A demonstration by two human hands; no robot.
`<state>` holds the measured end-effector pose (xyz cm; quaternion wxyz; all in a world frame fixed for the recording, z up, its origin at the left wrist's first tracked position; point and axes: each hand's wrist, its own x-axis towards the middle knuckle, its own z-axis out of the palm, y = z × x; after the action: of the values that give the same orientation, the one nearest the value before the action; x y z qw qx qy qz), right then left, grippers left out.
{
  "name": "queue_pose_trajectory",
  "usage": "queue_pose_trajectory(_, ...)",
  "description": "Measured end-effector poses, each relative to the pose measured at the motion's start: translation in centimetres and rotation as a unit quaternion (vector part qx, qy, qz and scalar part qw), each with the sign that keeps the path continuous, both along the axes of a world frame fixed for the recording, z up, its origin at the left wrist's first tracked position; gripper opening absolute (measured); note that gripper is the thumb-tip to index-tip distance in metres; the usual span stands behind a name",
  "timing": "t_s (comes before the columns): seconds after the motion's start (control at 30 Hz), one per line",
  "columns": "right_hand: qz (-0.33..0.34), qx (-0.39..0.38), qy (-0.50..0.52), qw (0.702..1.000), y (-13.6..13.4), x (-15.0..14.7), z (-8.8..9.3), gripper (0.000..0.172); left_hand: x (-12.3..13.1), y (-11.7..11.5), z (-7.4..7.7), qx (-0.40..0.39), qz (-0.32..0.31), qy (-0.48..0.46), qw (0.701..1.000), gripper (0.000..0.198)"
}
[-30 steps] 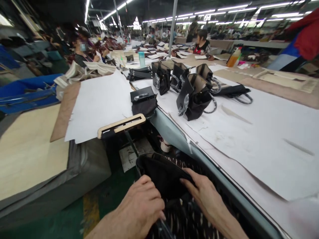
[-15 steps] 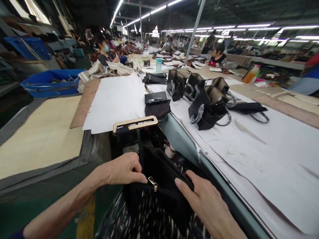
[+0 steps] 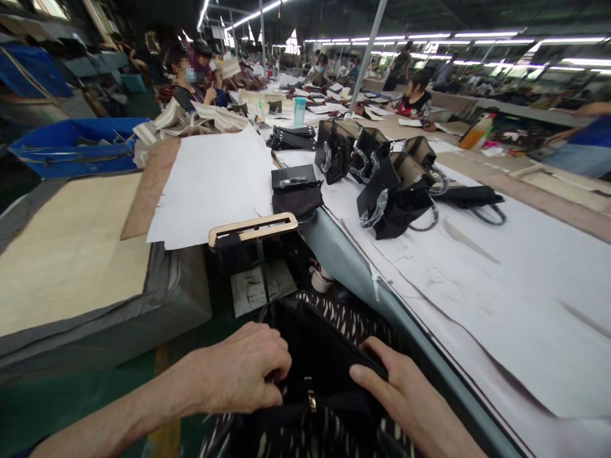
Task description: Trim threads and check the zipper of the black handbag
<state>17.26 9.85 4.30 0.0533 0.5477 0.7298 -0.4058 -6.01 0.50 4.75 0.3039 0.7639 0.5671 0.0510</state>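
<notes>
Bag [image 3: 329, 343], black, mouth gaping, is located over patterned cloth [image 3: 324, 308], just beside the white-covered table [image 3: 477, 318]. From my remote post I record the right hand [image 3: 405, 388] closed on its rim, thumb and fingers on either side. Left hand [image 3: 243, 369] is partly curled at the opposite side; I cannot tell whether it grips fabric. Gold-coloured zip pull [image 3: 312, 401] hangs between both hands.

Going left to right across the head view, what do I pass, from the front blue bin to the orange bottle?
Front blue bin → left hand → gold zipper pull → right hand → orange bottle.
</notes>
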Motion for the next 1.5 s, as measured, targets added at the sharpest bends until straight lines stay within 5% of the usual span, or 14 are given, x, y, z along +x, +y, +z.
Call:
queue_pose_trajectory(0.1, 0.014, -0.002, 0.019, 1.000, 0.4, -0.1, 0.1, 0.039, 0.7, 0.8, 0.4, 0.023, -0.005, -0.046, 0.999, 0.013)
queue_pose_trajectory(0.3, 0.028, 0.006, 0.008, 1.000, 0.3, 0.5, 0.6, 0.037, 0.7, 3.0, 0.2, 0.131, 0.087, -0.090, 0.984, 0.027)
queue_pose_trajectory(0.4, 0.037, 0.002, 0.010, 0.999, 0.3, 0.4, 0.5, 0.039, 0.3, 4.9, -0.6, 0.171, 0.057, -0.106, 0.978, 0.029)
queue_pose_trajectory(0.6, 0.053, -0.017, 0.046, 0.997, 0.5, 0.4, 0.5, 0.032, -0.3, 7.6, -2.4, 0.105, 0.021, -0.149, 0.983, 0.003)
queue_pose_trajectory(0.77, 0.047, -0.032, 0.060, 0.997, 1.3, 0.9, -0.3, 0.034, -0.6, 8.4, -3.3, 0.044, 0.002, -0.193, 0.980, 0.011)
queue_pose_trajectory(1.03, 0.040, -0.039, 0.078, 0.995, 2.0, 1.4, -1.3, 0.030, -0.5, 9.6, -4.5, 0.053, 0.014, -0.194, 0.979, 0.024)
queue_pose_trajectory(1.27, -0.049, -0.022, 0.025, 0.998, 1.3, 2.1, -2.3, 0.061, -0.3, 10.3, -4.9, 0.062, -0.009, -0.175, 0.983, 0.024)
queue_pose_trajectory(1.5, -0.050, -0.028, 0.046, 0.997, 1.1, 1.2, -1.6, 0.045, 0.1, 10.7, -5.5, 0.077, -0.017, -0.137, 0.987, 0.017)
